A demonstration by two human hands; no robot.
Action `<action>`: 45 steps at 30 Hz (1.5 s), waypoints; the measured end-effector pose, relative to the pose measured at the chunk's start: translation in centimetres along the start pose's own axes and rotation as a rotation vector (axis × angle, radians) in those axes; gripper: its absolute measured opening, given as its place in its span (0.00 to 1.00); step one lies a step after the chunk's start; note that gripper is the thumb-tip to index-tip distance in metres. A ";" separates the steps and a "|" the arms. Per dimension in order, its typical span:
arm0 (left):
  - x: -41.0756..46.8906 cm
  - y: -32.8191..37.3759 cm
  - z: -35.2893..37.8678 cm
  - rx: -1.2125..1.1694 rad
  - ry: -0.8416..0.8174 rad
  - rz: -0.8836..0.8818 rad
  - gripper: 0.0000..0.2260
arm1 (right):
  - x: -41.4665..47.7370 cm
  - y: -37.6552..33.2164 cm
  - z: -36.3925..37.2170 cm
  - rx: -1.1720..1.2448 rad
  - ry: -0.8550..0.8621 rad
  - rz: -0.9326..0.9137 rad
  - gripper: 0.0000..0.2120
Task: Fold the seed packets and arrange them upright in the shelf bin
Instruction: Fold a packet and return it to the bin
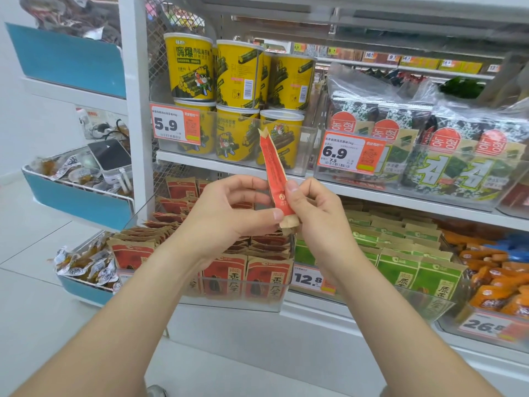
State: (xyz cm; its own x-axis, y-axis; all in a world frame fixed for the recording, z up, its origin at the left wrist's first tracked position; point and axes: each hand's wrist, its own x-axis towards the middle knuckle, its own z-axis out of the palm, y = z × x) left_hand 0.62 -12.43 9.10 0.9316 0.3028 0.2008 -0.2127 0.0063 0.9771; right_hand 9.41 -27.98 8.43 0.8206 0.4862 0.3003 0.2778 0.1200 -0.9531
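Note:
A red and brown seed packet [273, 167] stands edge-on in front of me, folded narrow, its top pointing up. My left hand [229, 213] pinches its lower end between thumb and fingers. My right hand [312, 216] pinches the same packet from the right, thumb on its face. Below the hands a clear shelf bin [274, 299] holds several red seed packets [266, 277], the front ones upright and the back ones leaning.
Green seed packets [400, 253] fill the bin to the right, orange snack bags [498, 282] beyond. On the shelf above are yellow canisters [234, 81] and seaweed packs [429, 156]. A blue-fronted rack [80, 207] with snacks stands at the left.

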 end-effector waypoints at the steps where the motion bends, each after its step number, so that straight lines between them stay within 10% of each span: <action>1: 0.0 0.0 0.0 -0.011 0.010 0.006 0.21 | 0.0 0.0 0.0 0.012 -0.002 0.012 0.20; 11: -0.1 0.5 0.4 0.013 -0.037 -0.055 0.19 | -0.4 -0.4 -0.1 -0.005 0.050 0.082 0.11; 17: -0.3 -0.2 1.1 0.167 0.027 0.000 0.10 | -0.2 -0.1 -1.2 -0.309 -0.018 0.009 0.48; 23: 0.2 -0.9 1.3 0.208 0.052 0.061 0.10 | 0.3 -0.7 -0.9 0.038 0.168 -0.087 0.04; 39: -0.4 -0.2 1.0 0.294 -0.240 -0.089 0.15 | 0.6 -1.1 -1.0 0.320 0.410 -0.095 0.08; 45: -0.1 -0.2 1.2 0.083 -0.151 -0.181 0.12 | 0.8 -0.6 -1.9 -0.175 0.289 0.014 0.13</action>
State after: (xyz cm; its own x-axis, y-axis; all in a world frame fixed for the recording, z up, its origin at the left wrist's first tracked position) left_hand 0.88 -13.58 9.01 0.9872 0.1575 0.0238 -0.0189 -0.0324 0.9993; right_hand 10.91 -29.32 9.33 0.9256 0.2180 0.3095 0.3268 -0.0473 -0.9439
